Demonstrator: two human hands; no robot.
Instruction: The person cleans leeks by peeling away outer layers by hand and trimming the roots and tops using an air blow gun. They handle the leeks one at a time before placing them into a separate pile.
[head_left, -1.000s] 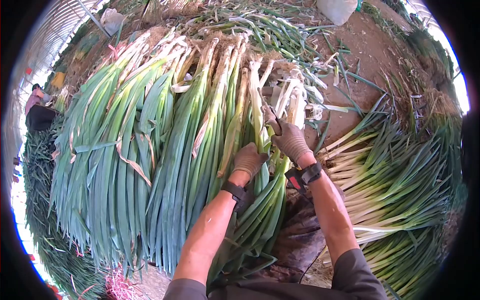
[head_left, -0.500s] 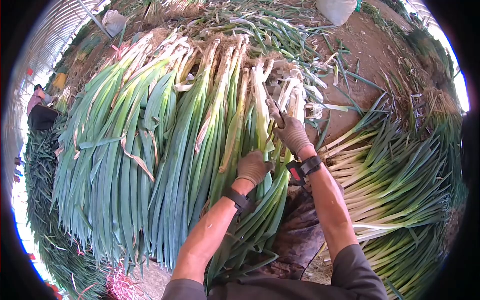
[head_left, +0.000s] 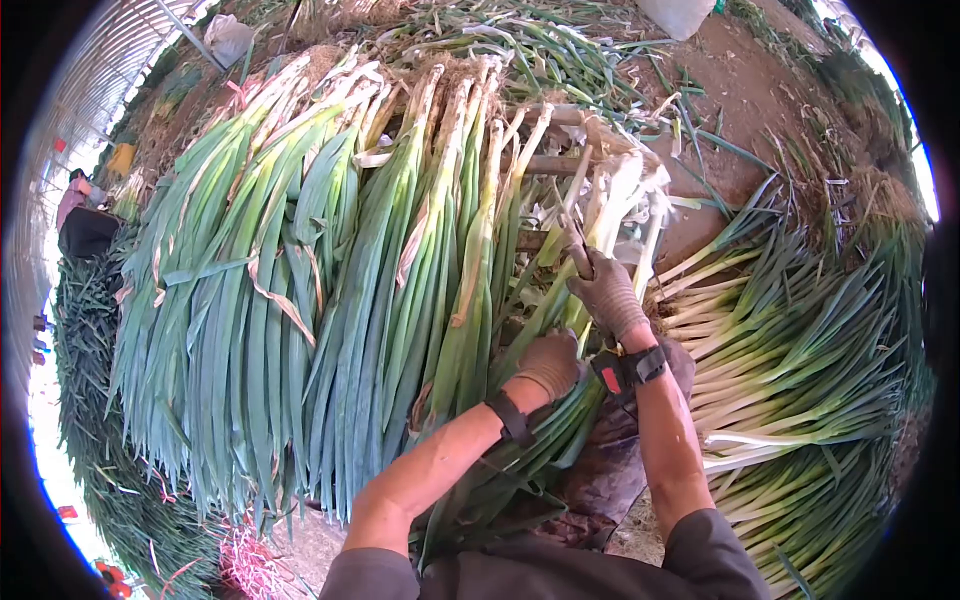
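Long green onions (head_left: 350, 260) lie side by side, white root ends at the top and green leaves toward me. My left hand (head_left: 548, 364), in a brown glove, is closed around the green leaves of a stalk (head_left: 560, 290) near the right end of the row. Up and to the right, my gloved right hand (head_left: 608, 290) grips a dark narrow tool (head_left: 575, 240), whose tip rests by the pale stalks (head_left: 615, 195). Peeled white stalks lie just above the right hand.
Cleaned onions (head_left: 790, 340) are piled at the right. Loose leaves (head_left: 560, 60) cover the ground behind. A white sack (head_left: 678, 12) stands at the top, and pink ties (head_left: 250, 560) lie lower left. Another person (head_left: 78, 195) is at the far left.
Both hands have moved right and slightly down, and the stalk in my left hand has shifted right with them, away from the row.
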